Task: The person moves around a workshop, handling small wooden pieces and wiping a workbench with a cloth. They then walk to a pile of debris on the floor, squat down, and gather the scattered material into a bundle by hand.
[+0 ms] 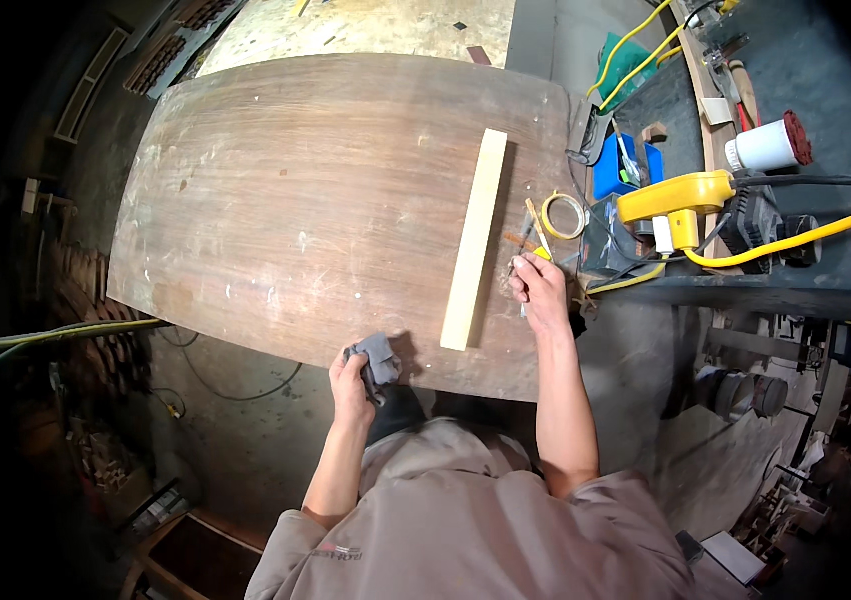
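Note:
My left hand [350,385] is closed around a folded grey cloth [380,360] at the near edge of the wooden tabletop [276,200]. To its right a pale strip of wood [476,240] lies slantwise on the table, pointing away from me. Beyond the strip, at the table's right side, my right hand [543,294] has its thumb and fingers pressed together. What it may hold is too small to make out. Just past those fingers lie slim tools with a yellow part [543,252], and a roll of tape [565,216] is beside them.
A dark side bench on the right carries a yellow power strip [678,197], a blue bin [614,165], a white canister [769,145] and a hammer [744,92]. Yellow cables [796,240] cross it. A second pale board [366,30] stands beyond the table.

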The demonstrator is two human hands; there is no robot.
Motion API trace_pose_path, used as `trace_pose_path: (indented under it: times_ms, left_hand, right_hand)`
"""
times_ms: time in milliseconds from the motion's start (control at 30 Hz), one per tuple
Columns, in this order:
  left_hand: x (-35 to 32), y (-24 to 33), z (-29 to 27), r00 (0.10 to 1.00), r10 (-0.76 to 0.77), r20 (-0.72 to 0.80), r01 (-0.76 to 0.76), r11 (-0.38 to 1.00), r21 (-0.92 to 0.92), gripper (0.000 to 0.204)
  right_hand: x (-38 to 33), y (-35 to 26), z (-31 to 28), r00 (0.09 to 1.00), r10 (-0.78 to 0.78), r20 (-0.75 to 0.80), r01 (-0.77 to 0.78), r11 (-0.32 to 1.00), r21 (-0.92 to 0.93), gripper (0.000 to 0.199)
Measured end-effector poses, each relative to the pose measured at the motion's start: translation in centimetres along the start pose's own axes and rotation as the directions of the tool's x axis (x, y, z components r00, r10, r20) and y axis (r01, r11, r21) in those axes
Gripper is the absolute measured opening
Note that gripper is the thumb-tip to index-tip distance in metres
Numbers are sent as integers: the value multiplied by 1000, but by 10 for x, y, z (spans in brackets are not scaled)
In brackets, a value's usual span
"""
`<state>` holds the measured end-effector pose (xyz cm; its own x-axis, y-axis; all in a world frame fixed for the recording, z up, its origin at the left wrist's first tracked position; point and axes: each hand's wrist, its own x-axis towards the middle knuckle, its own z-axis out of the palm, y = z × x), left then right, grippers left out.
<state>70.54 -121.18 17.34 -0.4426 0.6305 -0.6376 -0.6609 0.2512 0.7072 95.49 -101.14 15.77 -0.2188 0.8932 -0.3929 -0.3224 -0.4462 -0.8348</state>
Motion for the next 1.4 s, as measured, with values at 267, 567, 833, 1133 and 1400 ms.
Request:
trace_pose_path:
  times_ms: [267,567,833,1133,1400]
  left_hand:
    - [1,-1,-7,1000,20,-24,-18,997,74,24]
    - [11,-10,-22,1000,9,-18,-8,1000,16,21]
    - [5,18,3,1000,-9,12,9,999,40,21]
    - [24,14,21,997,39,71,-44,997,66,17]
    - [2,14,12,997,7,78,-19,988,155,17]
  right_hand:
    - [19,-13,-7,997,15,-82,12,951,310,7]
    - [117,-77,-42,980,-198,-7,120,565,817,17]
    - [70,-46,33,1000,-28,1,28,995,96,25]
    - [-19,35,82,923,-384,22,22,-6,-1000,70]
    - [51,3,16,808,-587,46,-35,-126,-991,50]
